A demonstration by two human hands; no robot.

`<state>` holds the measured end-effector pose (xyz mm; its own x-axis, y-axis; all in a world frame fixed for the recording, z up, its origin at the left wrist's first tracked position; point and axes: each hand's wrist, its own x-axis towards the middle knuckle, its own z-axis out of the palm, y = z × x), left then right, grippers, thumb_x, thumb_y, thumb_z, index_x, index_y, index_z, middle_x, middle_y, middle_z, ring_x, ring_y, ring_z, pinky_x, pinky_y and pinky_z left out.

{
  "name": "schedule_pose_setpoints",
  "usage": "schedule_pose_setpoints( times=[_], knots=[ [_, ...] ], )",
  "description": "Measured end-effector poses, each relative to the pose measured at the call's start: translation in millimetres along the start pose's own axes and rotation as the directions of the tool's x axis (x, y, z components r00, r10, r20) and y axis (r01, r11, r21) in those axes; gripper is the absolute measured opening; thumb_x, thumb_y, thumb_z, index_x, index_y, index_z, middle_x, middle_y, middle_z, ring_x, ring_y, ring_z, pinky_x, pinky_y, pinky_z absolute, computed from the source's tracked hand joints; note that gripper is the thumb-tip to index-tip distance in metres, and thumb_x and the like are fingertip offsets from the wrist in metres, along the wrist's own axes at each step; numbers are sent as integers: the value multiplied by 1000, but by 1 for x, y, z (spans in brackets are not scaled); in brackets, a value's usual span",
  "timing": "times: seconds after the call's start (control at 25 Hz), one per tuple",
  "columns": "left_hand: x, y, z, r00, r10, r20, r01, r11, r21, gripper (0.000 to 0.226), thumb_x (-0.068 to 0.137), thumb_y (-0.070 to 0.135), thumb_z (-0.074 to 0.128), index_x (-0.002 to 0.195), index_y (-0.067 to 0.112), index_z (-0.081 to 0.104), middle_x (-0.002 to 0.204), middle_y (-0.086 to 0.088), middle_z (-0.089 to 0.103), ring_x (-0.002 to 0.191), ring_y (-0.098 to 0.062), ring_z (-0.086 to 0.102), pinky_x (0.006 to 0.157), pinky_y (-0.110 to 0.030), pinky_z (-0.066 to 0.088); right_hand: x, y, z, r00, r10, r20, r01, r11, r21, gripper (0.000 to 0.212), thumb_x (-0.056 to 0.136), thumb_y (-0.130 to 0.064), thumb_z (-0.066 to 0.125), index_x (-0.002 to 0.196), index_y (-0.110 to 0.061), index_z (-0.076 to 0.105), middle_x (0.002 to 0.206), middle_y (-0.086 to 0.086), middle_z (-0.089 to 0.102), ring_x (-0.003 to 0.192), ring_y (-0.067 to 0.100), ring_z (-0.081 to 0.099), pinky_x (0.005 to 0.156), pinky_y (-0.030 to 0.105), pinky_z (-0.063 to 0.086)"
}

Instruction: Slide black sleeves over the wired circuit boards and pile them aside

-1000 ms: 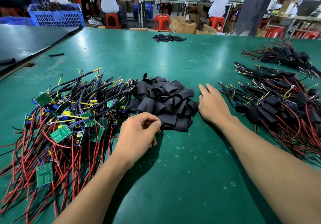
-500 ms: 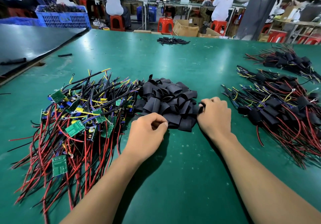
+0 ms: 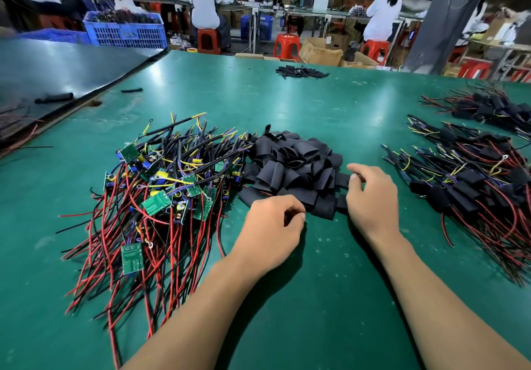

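A heap of short black sleeves (image 3: 293,168) lies at the middle of the green table (image 3: 316,298). To its left is a tangle of bare green circuit boards (image 3: 161,186) with red, black and yellow wires. My left hand (image 3: 270,229) rests at the heap's front edge with its fingers curled against the thumb; no sleeve shows in it. At the heap's right edge, my right hand (image 3: 370,194) pinches a black sleeve (image 3: 343,180) with curled fingers. Sleeved boards (image 3: 471,180) are piled to the right.
A second pile of sleeved boards (image 3: 494,108) lies at the far right. A small cluster of black sleeves (image 3: 301,71) sits near the table's far edge. A black mat (image 3: 57,65) covers the left bench, with a blue crate (image 3: 129,32) behind it. People work at benches beyond.
My right hand went from lying flat beside the heap to curling its fingers on a sleeve at the heap's right edge. My left hand has stayed curled at the front edge.
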<state>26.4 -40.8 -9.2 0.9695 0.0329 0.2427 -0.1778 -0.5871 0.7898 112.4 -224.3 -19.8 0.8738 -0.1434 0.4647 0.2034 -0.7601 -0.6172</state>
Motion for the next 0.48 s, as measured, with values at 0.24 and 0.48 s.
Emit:
schedule_pose_setpoints(
  times=[0.24,0.48],
  knots=[
    [5,6,-5,967,-155,-201,132,983,-124,13,83,13,64,72,17,70,59,12,63,60,-5,56,56,-7,37,-24,-42,1,956,-273,-112,290,936,198,15,95,-14,62,104,-15,74,97,-2,68,89,12,62,85,24,46],
    [-5,12,-12,784,-292,-547,49,908,-415,17,74,22,48,59,17,41,53,5,46,50,-6,38,50,-20,31,-48,-117,21,835,-125,536,-171,867,468,21,94,-11,61,77,-17,72,72,-6,72,66,2,59,66,23,49]
  ],
)
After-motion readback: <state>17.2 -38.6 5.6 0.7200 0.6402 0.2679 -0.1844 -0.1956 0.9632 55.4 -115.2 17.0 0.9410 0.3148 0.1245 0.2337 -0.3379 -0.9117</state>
